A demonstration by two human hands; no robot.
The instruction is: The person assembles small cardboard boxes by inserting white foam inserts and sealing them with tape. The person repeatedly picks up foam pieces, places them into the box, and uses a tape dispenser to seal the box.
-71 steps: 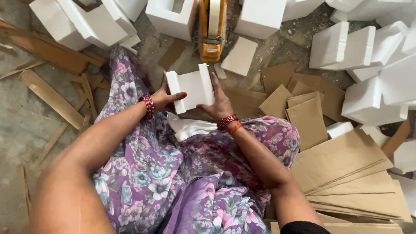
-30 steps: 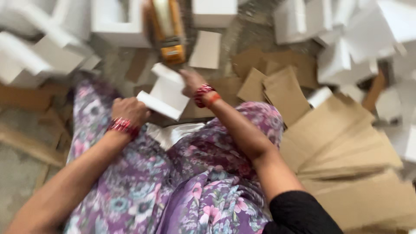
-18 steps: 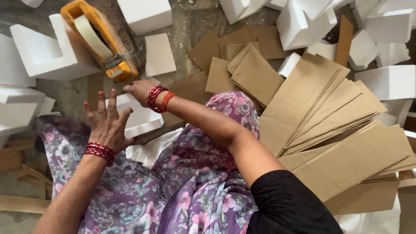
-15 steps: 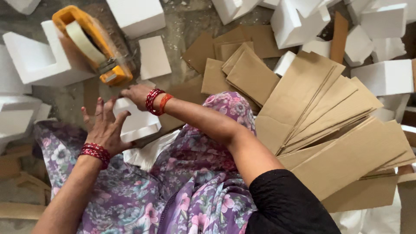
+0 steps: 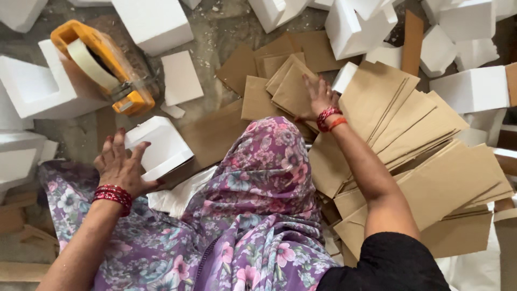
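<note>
Near edge of white foam block (image 5: 160, 148) under left hand (image 5: 119, 167); right fingertips (image 5: 311, 86) motion-blurred.

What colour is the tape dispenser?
The tape dispenser is orange-yellow, seen best in the head view.

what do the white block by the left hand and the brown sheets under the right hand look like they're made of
The white block under the left hand looks like expanded foam: matte, bright white, thick, with crumbs scattered on the floor nearby. The brown sheets touched by the right hand look like plain cardboard or stiff kraft paper: flat, thin, dull tan, stacked in loose overlapping piles.
</note>
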